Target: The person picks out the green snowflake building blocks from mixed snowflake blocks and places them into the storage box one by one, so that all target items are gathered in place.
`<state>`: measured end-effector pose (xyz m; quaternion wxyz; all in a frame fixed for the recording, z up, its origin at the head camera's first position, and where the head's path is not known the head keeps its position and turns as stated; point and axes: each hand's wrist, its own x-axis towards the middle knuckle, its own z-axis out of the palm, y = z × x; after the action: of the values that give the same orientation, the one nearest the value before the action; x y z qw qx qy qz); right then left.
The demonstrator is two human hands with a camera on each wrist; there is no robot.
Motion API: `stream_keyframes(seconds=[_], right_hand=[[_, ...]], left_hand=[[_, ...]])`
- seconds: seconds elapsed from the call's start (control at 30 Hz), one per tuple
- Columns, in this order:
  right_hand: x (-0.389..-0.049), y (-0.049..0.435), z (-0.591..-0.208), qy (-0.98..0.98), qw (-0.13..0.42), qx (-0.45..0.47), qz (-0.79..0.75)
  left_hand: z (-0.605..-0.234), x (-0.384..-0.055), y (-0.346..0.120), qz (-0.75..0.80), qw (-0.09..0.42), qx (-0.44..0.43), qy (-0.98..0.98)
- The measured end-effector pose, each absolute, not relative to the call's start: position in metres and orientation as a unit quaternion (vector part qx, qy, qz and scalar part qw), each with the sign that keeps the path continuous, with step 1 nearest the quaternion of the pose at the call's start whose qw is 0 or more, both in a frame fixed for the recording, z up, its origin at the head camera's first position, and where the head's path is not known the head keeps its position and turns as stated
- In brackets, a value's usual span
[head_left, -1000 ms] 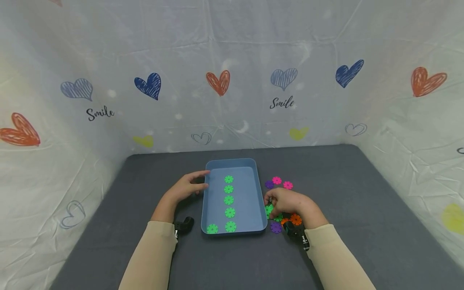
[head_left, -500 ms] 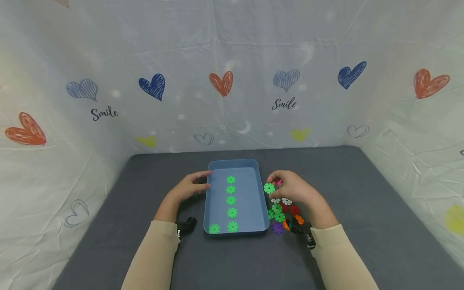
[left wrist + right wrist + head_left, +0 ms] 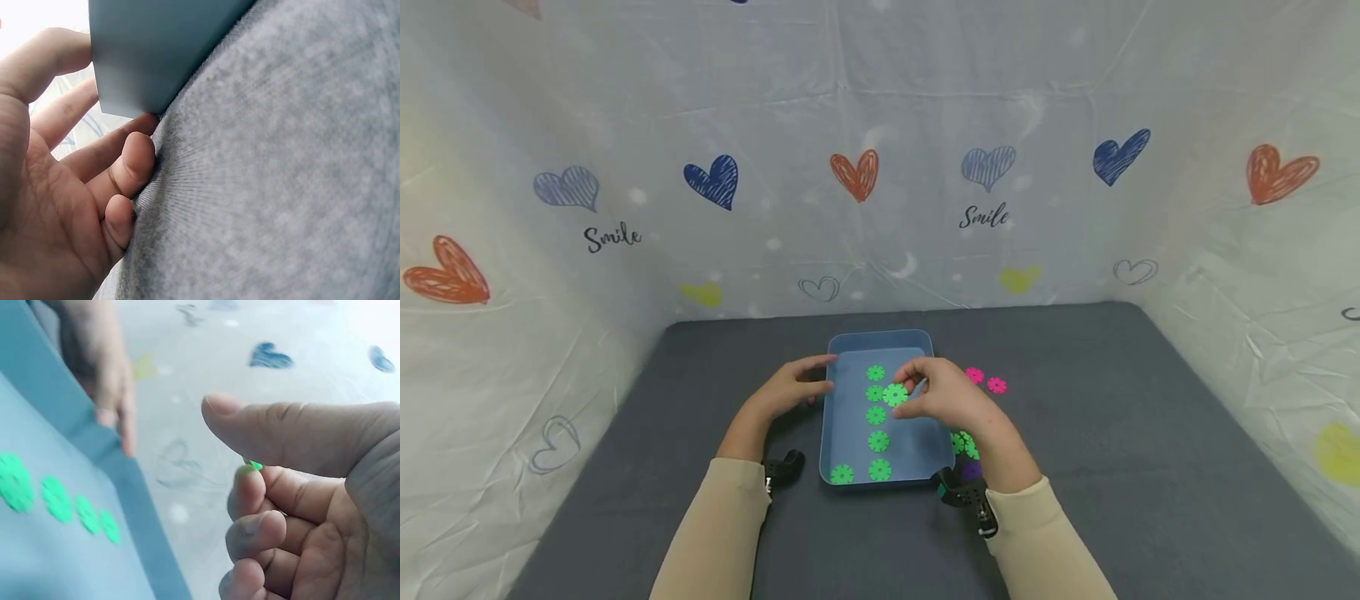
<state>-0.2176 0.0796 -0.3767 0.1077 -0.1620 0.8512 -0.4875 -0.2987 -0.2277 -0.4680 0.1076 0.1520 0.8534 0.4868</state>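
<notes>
I see right hand (image 3: 955, 398), nearer, pinching green disc (image 3: 895, 395) over tray (image 3: 917, 458), just right of lengthwise green column (image 3: 876, 415); left hand (image 3: 788, 387), fingers spread, touches tray's left side.

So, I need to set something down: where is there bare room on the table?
The table is bare right of the pink discs, and between the sleeves on the tray's near side. Crowded: along the tray's right wall, where loose green discs lie by the right wrist.
</notes>
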Motion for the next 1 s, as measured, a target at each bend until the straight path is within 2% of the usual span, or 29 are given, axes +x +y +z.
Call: stream_keyframes(seconds=[0.3, 0.53, 0.83, 1.0], right_hand=[[-0.220, 0.037, -0.407, 0.852, 0.107, -0.179, -0.480], [-0.214, 0.009, -0.430, 0.866, 0.113, -0.159, -0.460], [-0.211, -0.007, -0.449, 0.900, 0.067, -0.182, -0.391], [-0.208, -0.011, -0.456, 0.917, 0.052, -0.187, -0.350]], left_hand=[[-0.468, -0.298, -0.227, 0.489, 0.121, 0.140, 0.853], [-0.468, -0.300, -0.227, 0.490, 0.121, 0.146, 0.851], [-0.457, -0.294, -0.222, 0.484, 0.121, 0.146, 0.854], [-0.465, -0.298, -0.226, 0.485, 0.116, 0.149, 0.854]])
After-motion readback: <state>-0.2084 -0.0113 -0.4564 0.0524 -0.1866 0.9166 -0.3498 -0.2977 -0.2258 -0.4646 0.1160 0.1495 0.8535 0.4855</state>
